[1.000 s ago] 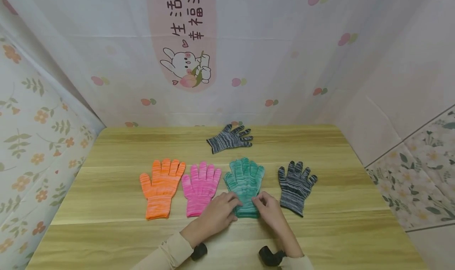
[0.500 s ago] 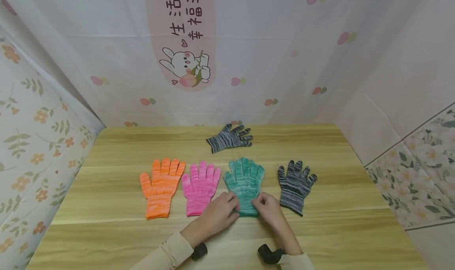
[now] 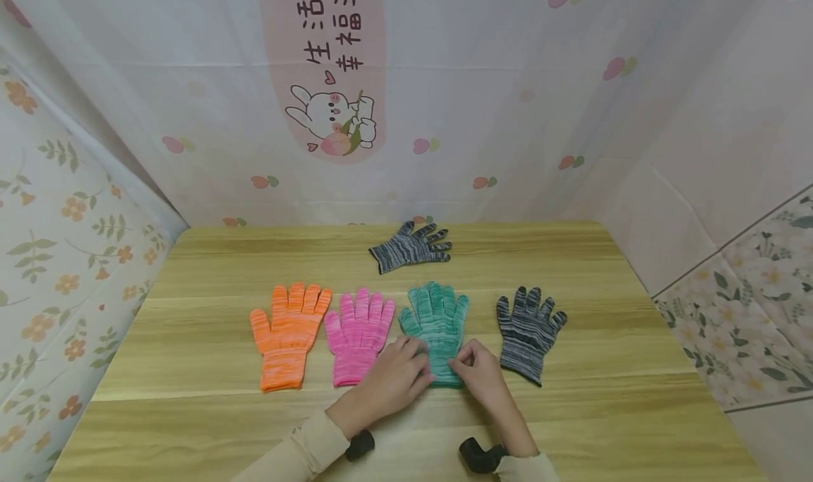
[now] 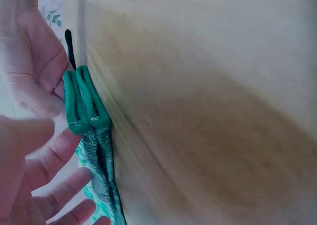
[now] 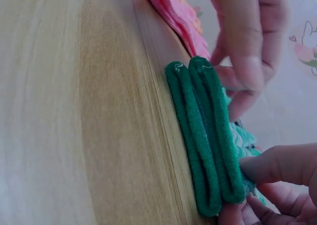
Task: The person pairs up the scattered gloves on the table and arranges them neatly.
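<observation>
Two green gloves [image 3: 441,327] lie stacked on the tabletop [image 3: 209,425], their dark green cuffs (one above the other in both wrist views) facing the person. The right hand [image 3: 484,379] pinches the stack's cuff edge between thumb and finger; whether that grip takes both layers I cannot tell. At the opposite edge, the left hand [image 3: 392,380] has a loose grip, fingers spread apart and holding nothing. A pink glove [image 3: 360,327] lies just left of the stack, with an orange glove [image 3: 288,334] beyond it. One grey-black glove [image 3: 527,334] lies to the right, another grey-black glove [image 3: 406,250] farther back.
</observation>
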`<action>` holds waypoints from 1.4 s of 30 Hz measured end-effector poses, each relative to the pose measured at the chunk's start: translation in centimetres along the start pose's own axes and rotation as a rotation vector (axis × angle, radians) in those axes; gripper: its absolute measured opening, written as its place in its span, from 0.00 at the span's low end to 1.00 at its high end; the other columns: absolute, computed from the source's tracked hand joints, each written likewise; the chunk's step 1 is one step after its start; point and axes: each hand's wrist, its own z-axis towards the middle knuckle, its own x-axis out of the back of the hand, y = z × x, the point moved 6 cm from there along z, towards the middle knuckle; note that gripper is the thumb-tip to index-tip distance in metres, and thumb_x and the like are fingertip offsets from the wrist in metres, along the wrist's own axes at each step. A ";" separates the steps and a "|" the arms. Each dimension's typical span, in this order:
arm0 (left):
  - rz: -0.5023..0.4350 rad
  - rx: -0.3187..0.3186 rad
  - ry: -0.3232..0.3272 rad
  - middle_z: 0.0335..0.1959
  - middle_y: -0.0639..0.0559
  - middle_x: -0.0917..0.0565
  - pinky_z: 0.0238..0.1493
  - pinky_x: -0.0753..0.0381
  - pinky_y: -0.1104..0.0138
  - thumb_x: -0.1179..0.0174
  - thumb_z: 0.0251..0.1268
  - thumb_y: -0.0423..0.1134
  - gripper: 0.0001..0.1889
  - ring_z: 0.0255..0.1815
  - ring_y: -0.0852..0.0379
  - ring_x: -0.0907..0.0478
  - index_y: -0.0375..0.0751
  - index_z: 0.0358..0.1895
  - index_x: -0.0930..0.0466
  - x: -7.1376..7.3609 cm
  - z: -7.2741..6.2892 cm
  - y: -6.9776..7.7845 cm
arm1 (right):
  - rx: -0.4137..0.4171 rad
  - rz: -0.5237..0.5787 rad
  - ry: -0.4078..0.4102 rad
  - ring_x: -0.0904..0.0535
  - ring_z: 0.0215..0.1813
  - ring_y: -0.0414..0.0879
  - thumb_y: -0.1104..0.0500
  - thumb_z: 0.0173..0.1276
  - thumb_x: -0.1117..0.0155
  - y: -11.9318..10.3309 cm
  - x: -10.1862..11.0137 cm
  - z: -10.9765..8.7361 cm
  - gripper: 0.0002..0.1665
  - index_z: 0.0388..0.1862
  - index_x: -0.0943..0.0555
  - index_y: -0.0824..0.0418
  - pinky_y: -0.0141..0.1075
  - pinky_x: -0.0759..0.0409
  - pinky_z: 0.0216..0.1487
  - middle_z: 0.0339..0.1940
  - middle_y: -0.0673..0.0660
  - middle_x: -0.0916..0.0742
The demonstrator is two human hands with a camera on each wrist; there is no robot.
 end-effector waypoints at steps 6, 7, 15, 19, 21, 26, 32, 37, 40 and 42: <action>0.112 0.039 0.054 0.50 0.47 0.23 0.56 0.26 0.63 0.45 0.66 0.45 0.11 0.54 0.53 0.27 0.42 0.41 0.23 0.1 1.2 0.2 | 0.021 -0.030 0.002 0.32 0.26 0.42 0.67 0.56 0.37 -0.1 -0.1 0.1 0.08 0.32 0.28 0.65 0.30 0.32 0.27 0.22 0.53 0.25; 0.145 0.055 0.049 0.50 0.47 0.23 0.57 0.26 0.63 0.44 0.65 0.46 0.13 0.54 0.52 0.27 0.41 0.43 0.24 0.0 1.4 0.3 | 0.026 -0.035 0.003 0.31 0.27 0.42 0.68 0.56 0.37 -0.2 -0.1 0.1 0.08 0.33 0.27 0.65 0.30 0.31 0.28 0.22 0.53 0.24; 0.211 0.170 -0.105 0.61 0.40 0.29 0.64 0.32 0.58 0.41 0.60 0.52 0.27 0.64 0.43 0.32 0.36 0.56 0.29 -1.1 1.9 -0.2 | 0.029 -0.044 0.000 0.31 0.28 0.41 0.68 0.56 0.38 -0.1 -0.3 0.1 0.08 0.34 0.26 0.65 0.30 0.31 0.29 0.24 0.53 0.24; 0.081 0.184 -0.146 0.66 0.35 0.35 0.67 0.38 0.53 0.41 0.60 0.53 0.28 0.68 0.37 0.39 0.38 0.57 0.31 -1.1 2.0 -1.0 | 0.024 -0.055 -0.007 0.31 0.28 0.42 0.69 0.56 0.39 -0.2 -0.4 0.0 0.08 0.34 0.27 0.65 0.30 0.32 0.28 0.24 0.53 0.24; 0.019 0.181 -0.156 0.67 0.34 0.37 0.68 0.39 0.50 0.40 0.60 0.53 0.27 0.69 0.35 0.42 0.39 0.56 0.32 -1.1 2.1 -1.3 | 0.019 -0.059 -0.013 0.32 0.28 0.42 0.69 0.56 0.39 -0.2 -0.4 0.0 0.08 0.35 0.27 0.64 0.30 0.32 0.28 0.24 0.53 0.25; -0.053 0.147 -0.142 0.67 0.33 0.38 0.67 0.39 0.48 0.37 0.57 0.53 0.25 0.68 0.34 0.42 0.42 0.50 0.30 -0.6 2.3 -1.8 | 0.013 -0.073 -0.023 0.32 0.28 0.42 0.69 0.56 0.40 -0.3 -0.5 0.0 0.08 0.35 0.27 0.64 0.30 0.32 0.27 0.24 0.53 0.26; -0.090 0.172 -0.113 0.64 0.35 0.36 0.63 0.33 0.50 0.33 0.51 0.52 0.28 0.65 0.38 0.36 0.39 0.50 0.31 -0.1 3.3 -2.3 | 0.013 -0.089 -0.031 0.31 0.30 0.42 0.70 0.56 0.41 -0.5 -0.5 -0.1 0.08 0.36 0.25 0.66 0.30 0.31 0.29 0.27 0.54 0.24; -0.101 0.265 -0.008 0.52 0.40 0.25 0.47 0.24 0.57 0.35 0.56 0.41 0.22 0.51 0.45 0.29 0.37 0.51 0.30 1.1 5.6 -3.7 | 0.027 -0.087 -0.020 0.31 0.30 0.42 0.71 0.56 0.41 -0.6 -0.4 -0.1 0.07 0.36 0.24 0.66 0.30 0.31 0.29 0.27 0.54 0.24; -0.204 0.344 0.034 0.51 0.41 0.22 0.45 0.24 0.58 0.41 0.59 0.33 0.22 0.51 0.44 0.28 0.36 0.57 0.32 1.5 7.3 -4.9 | 0.046 -0.085 -0.014 0.31 0.29 0.42 0.71 0.56 0.41 -0.6 -0.5 -0.1 0.07 0.35 0.24 0.66 0.29 0.31 0.29 0.26 0.54 0.24; -0.302 0.399 0.037 0.53 0.41 0.21 0.46 0.23 0.57 0.45 0.61 0.30 0.24 0.54 0.44 0.27 0.36 0.62 0.35 1.4 8.2 -5.8 | 0.052 -0.081 -0.009 0.32 0.29 0.42 0.71 0.56 0.41 -0.6 -0.5 -0.1 0.07 0.35 0.24 0.66 0.29 0.32 0.29 0.26 0.54 0.25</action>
